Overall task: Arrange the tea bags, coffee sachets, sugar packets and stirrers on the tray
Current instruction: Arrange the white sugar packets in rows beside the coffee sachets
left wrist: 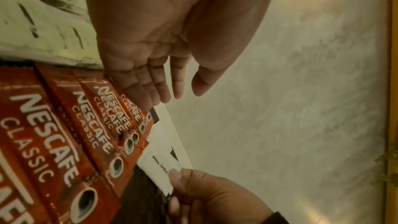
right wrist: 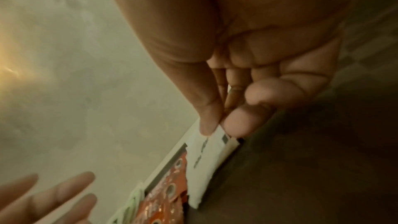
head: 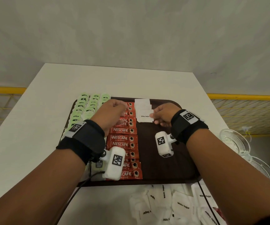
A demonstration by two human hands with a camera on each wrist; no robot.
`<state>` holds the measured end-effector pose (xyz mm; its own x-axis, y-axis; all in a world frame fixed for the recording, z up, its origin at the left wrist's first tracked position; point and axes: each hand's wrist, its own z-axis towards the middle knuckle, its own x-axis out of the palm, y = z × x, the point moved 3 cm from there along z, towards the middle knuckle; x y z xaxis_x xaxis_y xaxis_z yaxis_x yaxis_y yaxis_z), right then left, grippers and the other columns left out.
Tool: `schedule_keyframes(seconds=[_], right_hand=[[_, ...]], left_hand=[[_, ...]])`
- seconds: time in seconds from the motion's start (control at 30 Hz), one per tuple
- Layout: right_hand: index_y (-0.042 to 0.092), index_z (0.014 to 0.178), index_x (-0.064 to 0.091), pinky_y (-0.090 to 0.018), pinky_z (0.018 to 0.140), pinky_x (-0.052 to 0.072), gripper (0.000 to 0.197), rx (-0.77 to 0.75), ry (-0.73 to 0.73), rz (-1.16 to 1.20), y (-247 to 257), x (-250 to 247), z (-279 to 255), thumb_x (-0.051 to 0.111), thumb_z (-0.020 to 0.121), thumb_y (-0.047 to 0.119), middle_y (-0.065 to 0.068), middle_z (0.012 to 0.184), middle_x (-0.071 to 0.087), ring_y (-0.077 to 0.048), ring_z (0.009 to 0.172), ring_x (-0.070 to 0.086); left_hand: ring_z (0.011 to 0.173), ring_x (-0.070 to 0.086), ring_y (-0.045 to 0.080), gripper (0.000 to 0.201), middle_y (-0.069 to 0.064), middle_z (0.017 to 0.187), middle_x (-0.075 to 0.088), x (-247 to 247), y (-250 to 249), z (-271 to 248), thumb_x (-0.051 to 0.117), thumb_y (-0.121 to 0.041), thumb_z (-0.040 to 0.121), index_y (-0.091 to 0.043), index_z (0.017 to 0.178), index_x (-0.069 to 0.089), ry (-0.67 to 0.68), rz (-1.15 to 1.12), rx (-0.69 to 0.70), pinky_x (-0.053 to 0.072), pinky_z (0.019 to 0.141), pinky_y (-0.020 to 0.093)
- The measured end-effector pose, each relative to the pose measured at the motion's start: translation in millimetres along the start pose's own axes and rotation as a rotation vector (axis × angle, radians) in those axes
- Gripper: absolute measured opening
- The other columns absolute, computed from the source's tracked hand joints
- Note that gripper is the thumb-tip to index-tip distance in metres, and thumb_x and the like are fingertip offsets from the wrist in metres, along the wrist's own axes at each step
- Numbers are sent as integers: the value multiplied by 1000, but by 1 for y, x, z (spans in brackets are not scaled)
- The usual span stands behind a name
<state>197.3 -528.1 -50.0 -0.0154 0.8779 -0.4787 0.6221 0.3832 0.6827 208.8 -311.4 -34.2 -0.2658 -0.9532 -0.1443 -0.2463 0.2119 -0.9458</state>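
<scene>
Both hands reach over a dark brown tray (head: 166,168) on a white table (head: 38,111). The right hand (head: 162,116) pinches the edge of a white sugar packet (head: 144,116) between thumb and fingertips; the packet, printed "White Sugar", lies on the tray's far middle, just in front of another white packet (head: 142,103). The left hand (head: 110,113) hovers above the far end of the coffee sachets, holding nothing, its fingers (left wrist: 150,89) relaxed and nearly straight in the left wrist view.

Red coffee sachets (head: 124,140) marked "Nescafe Classic" run in an overlapping column down the tray, from its far edge to its near edge. To their left, pale green tea bags (head: 85,108) lie in overlapping rows along the tray's left side.

More white sugar packets (head: 168,205) sit in a loose heap on the table, just in front of the tray's near edge. Clear glass bowls (head: 235,142) stand at the right, beside the tray.
</scene>
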Motion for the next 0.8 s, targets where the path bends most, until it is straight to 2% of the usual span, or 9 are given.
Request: schedule_keyframes(seconds=[0.1,0.17,0.23,0.27,0.33,0.47,0.57,0.7,0.8], right_hand=[[9,111,59,-24,62,45,21,75,0,-123,5,4,4,63,93,20,-6,85,65,-13,67,55],[7,103,60,-27,76,51,23,84,-2,-209,6,5,5,63,93,28,-3,78,63,-13,65,56],[3,97,63,-34,91,53,34,37,-52,-280,5,1,0,64,91,37,-6,86,70,-20,77,66],[2,97,65,-38,92,54,39,-10,-92,-303,6,-4,-5,65,89,40,-8,90,73,-23,84,70],[4,98,66,-40,86,57,40,-108,-158,-348,6,-14,-27,64,89,43,-10,92,74,-25,87,72],[13,96,64,-29,64,51,31,-300,-153,-346,-2,-29,-103,62,90,43,-4,87,71,-17,72,66],[18,92,62,-27,63,47,26,-404,-52,-434,-29,-33,-157,65,88,44,1,82,67,-13,66,64],[20,85,66,-26,65,52,22,-466,30,-507,-80,-29,-211,75,80,40,6,76,65,-7,64,60],[25,94,66,-17,64,43,24,-468,97,-650,-123,-16,-239,75,79,41,9,86,65,0,67,53]], left_hand=[[109,60,18,18,3,116,64,3,-4,-7,52,-26,98,-18,113,61,6,19,11,55,88,34],[109,60,19,18,4,116,64,5,-7,-14,52,-25,98,-18,112,61,5,33,23,55,86,34],[109,60,19,15,4,116,64,6,-12,-24,53,-25,98,-19,108,62,7,52,51,55,84,33],[108,61,19,13,5,116,64,7,-15,-30,52,-25,98,-19,105,62,13,72,69,55,82,32],[105,62,18,10,6,114,64,11,-20,-46,51,-23,98,-20,99,61,29,134,113,54,79,31],[97,64,18,12,7,107,66,31,-22,-91,52,-26,99,-18,100,60,156,309,202,54,76,32],[90,63,10,13,-4,98,65,49,-12,-134,53,-32,99,-23,103,62,309,516,258,48,71,21],[86,60,5,16,-10,94,64,64,8,-181,54,-35,98,-23,102,64,422,715,311,48,76,23],[86,57,2,15,-13,95,61,76,23,-207,55,-39,97,-27,100,63,442,855,330,46,75,22]])
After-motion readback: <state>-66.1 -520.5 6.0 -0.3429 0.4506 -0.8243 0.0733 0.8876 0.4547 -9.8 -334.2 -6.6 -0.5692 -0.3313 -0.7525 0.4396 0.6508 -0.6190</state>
